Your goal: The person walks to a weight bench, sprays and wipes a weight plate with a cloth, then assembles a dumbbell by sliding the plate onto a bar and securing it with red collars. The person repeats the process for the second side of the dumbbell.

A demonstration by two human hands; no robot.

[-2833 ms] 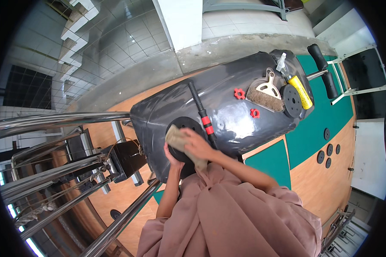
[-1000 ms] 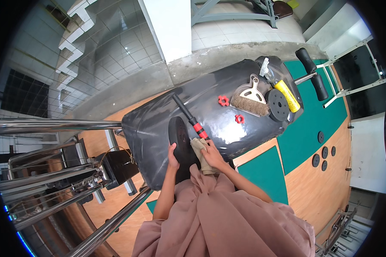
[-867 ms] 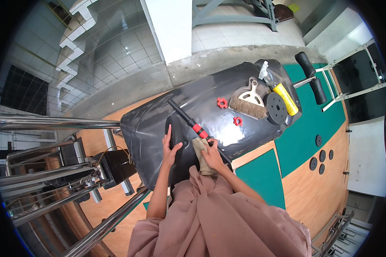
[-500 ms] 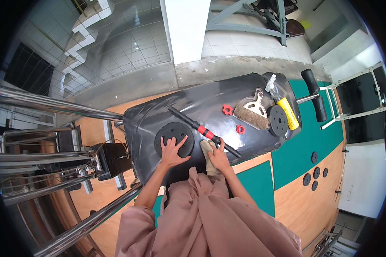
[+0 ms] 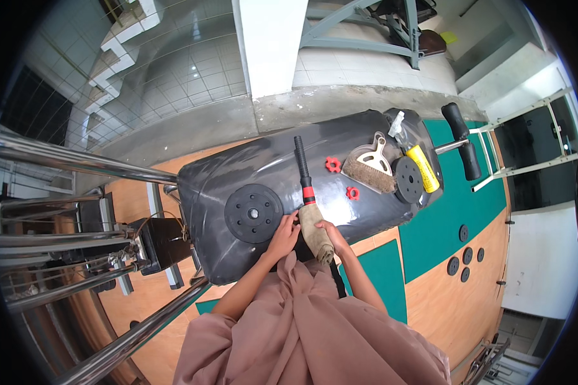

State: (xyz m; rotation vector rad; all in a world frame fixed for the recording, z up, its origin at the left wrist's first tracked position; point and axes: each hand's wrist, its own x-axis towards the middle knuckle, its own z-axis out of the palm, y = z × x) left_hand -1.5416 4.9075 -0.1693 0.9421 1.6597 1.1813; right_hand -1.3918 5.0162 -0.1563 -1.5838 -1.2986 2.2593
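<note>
— Black-covered bench [image 5: 263, 173], is that the biggest thing there?

— Yes. It lies across the middle of the view under a glossy black sheet, on an orange and green floor [image 5: 443, 256]. Chrome rack bars [image 5: 64, 163] run along the person's left.

— What lies on the bench?

— A long barbell bar [image 5: 304, 183] with a black grip and a red collar crosses the sheet and passes off the near edge toward the person. A large black weight plate [image 5: 253, 213] lies flat left of it. Toward the far right end are a smaller black plate [image 5: 408, 180], a bristle brush [image 5: 368, 174] with a pale dustpan [image 5: 373, 154] just behind it, and a yellow spray bottle [image 5: 417, 163] lying beside the small plate. Two red star knobs [image 5: 332, 165] sit near the bar, one above the other.

— And the hands?

— The left hand [image 5: 284, 232] rests at the near edge of the sheet, fingers loosely together, its tips touching a tan cloth [image 5: 316, 232] just beside the large plate. The right hand [image 5: 332, 236] is closed around that cloth, which is bunched around the bar below the red collar.

— Anything smaller?

— A few small black discs [image 5: 461, 260] lie on the floor to the right, well apart from the bench.
</note>
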